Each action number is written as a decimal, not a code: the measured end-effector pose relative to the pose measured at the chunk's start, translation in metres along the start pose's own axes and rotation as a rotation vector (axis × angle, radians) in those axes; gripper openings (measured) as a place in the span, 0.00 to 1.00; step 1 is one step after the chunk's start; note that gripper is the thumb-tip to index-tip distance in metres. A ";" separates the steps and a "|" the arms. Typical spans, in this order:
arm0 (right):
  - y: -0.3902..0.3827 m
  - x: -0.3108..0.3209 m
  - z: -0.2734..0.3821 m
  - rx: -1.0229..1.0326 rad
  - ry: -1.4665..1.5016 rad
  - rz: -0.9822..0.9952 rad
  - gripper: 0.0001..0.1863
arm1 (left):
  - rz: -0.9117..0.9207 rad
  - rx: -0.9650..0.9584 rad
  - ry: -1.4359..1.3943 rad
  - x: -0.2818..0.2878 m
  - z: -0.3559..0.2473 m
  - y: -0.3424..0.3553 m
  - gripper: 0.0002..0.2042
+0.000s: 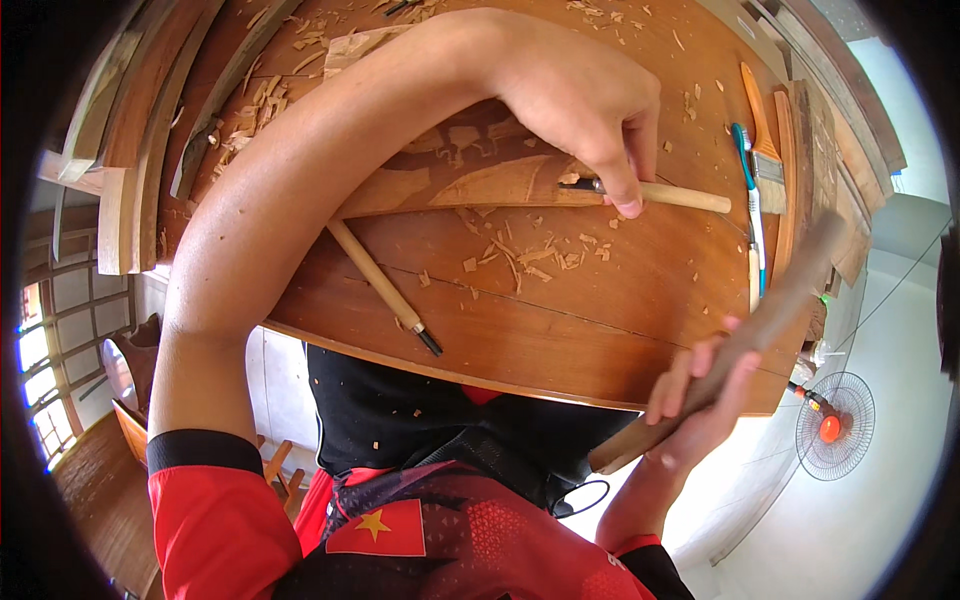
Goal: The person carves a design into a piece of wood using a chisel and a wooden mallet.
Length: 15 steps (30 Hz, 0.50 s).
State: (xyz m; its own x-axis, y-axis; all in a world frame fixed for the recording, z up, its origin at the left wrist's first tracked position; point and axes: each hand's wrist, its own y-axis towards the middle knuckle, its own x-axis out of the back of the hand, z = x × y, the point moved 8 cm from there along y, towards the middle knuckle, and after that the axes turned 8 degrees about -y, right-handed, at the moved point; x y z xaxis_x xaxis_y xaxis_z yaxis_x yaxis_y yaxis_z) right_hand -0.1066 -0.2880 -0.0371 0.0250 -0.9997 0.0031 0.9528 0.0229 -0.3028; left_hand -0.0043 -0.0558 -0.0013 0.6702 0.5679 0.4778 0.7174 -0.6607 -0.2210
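My left hand [590,105] reaches across the table and pinches a carving chisel [692,196] with a pale wooden handle. The chisel lies low, its dark blade pointing left onto a carved wooden board [490,187]. Part of that board is hidden under my left forearm. Lower right, my right hand [705,390] is wrapped round a thick brown wooden stick [775,310], slightly blurred and held tilted, apart from the chisel. A second chisel [375,272] rests on the table nearer me, its dark tip toward the front edge.
Shavings [535,260] are scattered over the brown table [600,330]. At its right side lie a flat paintbrush [766,150] and a blue-and-white toothbrush [750,185]. Wood strips [125,120] stand along the left, with more boards at the right. A fan [835,425] is beyond the table.
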 end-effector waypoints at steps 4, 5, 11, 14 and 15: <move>-0.002 -0.009 -0.009 -0.045 -0.161 0.133 0.27 | 0.014 -0.007 -0.046 -0.003 0.006 0.001 0.17; 0.000 -0.003 -0.004 0.006 -0.063 0.048 0.27 | 0.007 -0.009 -0.042 -0.002 0.004 0.001 0.17; 0.000 0.001 -0.007 0.017 -0.036 0.057 0.28 | 0.020 -0.029 -0.013 -0.001 0.002 -0.003 0.15; 0.000 0.004 -0.002 0.092 0.022 -0.057 0.28 | 0.083 -0.075 -0.059 -0.003 -0.003 0.000 0.14; -0.003 -0.006 -0.009 0.018 -0.218 0.139 0.29 | 0.112 -0.084 -0.092 -0.004 -0.004 -0.004 0.14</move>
State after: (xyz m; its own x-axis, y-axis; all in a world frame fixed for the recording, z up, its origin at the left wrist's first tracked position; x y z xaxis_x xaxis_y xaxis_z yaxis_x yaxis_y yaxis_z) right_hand -0.1126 -0.2819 -0.0448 0.2185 -0.9612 0.1682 0.9408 0.1617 -0.2977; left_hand -0.0104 -0.0574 0.0008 0.7625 0.5286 0.3731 0.6215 -0.7588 -0.1951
